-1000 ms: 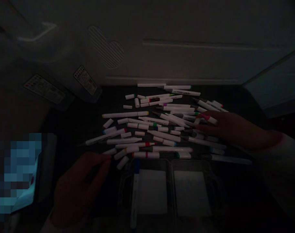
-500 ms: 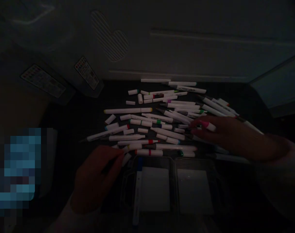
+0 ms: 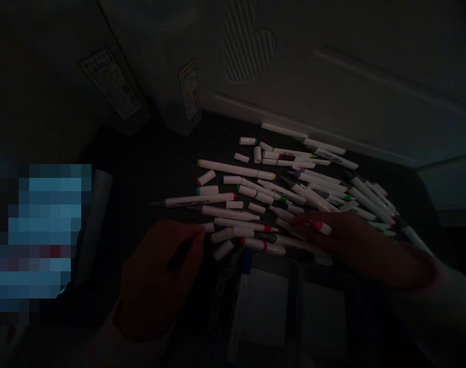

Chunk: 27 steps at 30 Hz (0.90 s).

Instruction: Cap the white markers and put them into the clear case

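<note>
The scene is very dark. White markers (image 3: 233, 169) and loose white caps lie in a wide heap on a dark ribbed surface. My left hand (image 3: 161, 276) is at the heap's near left edge, thumb and forefinger pinched together. Its fingertips meet the end of a white cap (image 3: 207, 227); whether they grip it is unclear. My right hand (image 3: 355, 248) reaches over the right front of the heap. A white marker cap with a pink end (image 3: 320, 226) is held in its fingers, while the fingertips touch markers below.
A clear case (image 3: 294, 312) with white panels sits in front of the heap, a blue-ended marker (image 3: 246, 263) lying along it. At left is a lit, pixelated screen (image 3: 44, 230). Containers with labels (image 3: 189, 89) and a pale wall (image 3: 351, 76) stand behind.
The view has swung left. My right hand has moved leftward and nearer over the heap, keeping the pink-ended cap. My left hand has shifted slightly along the heap's edge, still pinched.
</note>
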Available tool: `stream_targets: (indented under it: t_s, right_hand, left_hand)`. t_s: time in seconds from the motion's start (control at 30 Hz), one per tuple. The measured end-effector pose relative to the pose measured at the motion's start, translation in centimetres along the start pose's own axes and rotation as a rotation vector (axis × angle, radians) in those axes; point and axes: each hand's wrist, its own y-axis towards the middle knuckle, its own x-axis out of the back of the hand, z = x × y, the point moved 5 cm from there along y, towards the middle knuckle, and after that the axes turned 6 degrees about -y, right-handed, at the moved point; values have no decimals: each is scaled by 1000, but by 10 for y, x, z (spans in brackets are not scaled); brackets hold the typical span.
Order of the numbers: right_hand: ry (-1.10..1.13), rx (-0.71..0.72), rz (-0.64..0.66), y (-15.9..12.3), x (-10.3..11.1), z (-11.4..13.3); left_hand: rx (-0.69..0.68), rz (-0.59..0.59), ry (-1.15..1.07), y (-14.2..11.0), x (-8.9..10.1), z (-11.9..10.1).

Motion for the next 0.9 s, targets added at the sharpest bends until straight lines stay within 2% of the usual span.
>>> stream_targets:
  t_s: [0.2,0.43,0.6,0.73,0.9]
  right_hand:
    - [-38,-25,-59,16,6,16]
    - [-233,98,-122,35,5,38]
    - [-371,100,-156,42,0,43]
    - [-386,79,-107,45,-2,44]
    - [-385,101,-130,45,-2,44]
  left_hand:
    - [38,4,6,-2,-2,6]
    - [94,-44,26,-5,2,11]
    - [119,-76,56,-3,3,14]
    - [58,-3,72,-2,-5,15]
    - [-29,78,126,-2,-16,17]
